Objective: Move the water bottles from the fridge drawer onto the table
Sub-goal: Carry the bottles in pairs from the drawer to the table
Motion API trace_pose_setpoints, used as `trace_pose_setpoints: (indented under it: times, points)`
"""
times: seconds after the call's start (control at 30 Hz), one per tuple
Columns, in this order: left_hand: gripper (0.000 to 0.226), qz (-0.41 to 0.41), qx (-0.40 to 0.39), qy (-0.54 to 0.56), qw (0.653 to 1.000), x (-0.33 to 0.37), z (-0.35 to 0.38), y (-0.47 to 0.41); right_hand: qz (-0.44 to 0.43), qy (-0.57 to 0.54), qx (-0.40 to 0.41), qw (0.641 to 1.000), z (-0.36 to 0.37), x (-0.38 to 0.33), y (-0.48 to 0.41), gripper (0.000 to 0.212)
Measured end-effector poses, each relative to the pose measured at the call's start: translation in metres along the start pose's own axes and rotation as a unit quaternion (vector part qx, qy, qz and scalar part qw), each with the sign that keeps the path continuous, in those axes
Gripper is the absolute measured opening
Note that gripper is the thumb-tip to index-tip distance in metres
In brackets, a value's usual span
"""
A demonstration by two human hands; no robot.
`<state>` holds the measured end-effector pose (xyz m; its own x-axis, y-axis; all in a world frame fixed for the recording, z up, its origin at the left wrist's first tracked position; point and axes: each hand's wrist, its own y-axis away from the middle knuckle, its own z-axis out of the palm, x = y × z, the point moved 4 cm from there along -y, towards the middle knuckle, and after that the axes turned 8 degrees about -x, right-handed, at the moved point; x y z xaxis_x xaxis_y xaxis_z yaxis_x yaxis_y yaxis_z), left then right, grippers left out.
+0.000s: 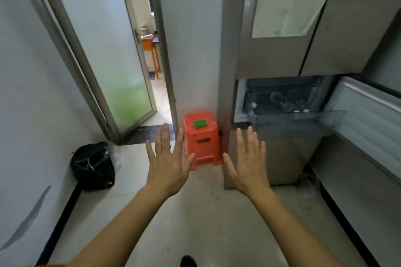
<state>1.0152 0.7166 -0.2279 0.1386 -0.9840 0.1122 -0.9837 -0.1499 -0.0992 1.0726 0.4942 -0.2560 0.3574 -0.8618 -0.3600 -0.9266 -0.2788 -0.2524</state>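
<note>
The fridge stands at the right with its lower door swung open. Its clear plastic drawer is pulled out, and water bottles lie inside, dim behind the plastic. My left hand and my right hand are held out flat in front of me, palms down, fingers spread, holding nothing. Both hover above the floor, left of and below the drawer. No table top shows nearby.
An orange plastic stool stands against the wall between my hands. A black bag sits on the floor at the left wall. A frosted glass door stands ajar; an orange table shows through the gap. The open fridge door juts out at right.
</note>
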Motion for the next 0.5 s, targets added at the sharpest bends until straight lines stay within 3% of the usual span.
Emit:
trace_pose_setpoints:
  times: [0.2,0.5]
  points:
    - [0.079,0.088,-0.026,0.044,0.995,0.120,0.046,-0.131,0.092,0.083,-0.009,0.992,-0.015,0.138,-0.055,0.079]
    - [0.073,0.228,-0.136,0.066,0.962,0.297,0.092,-0.309,0.214,0.122,-0.003,0.969,-0.084,0.312,-0.150,0.079]
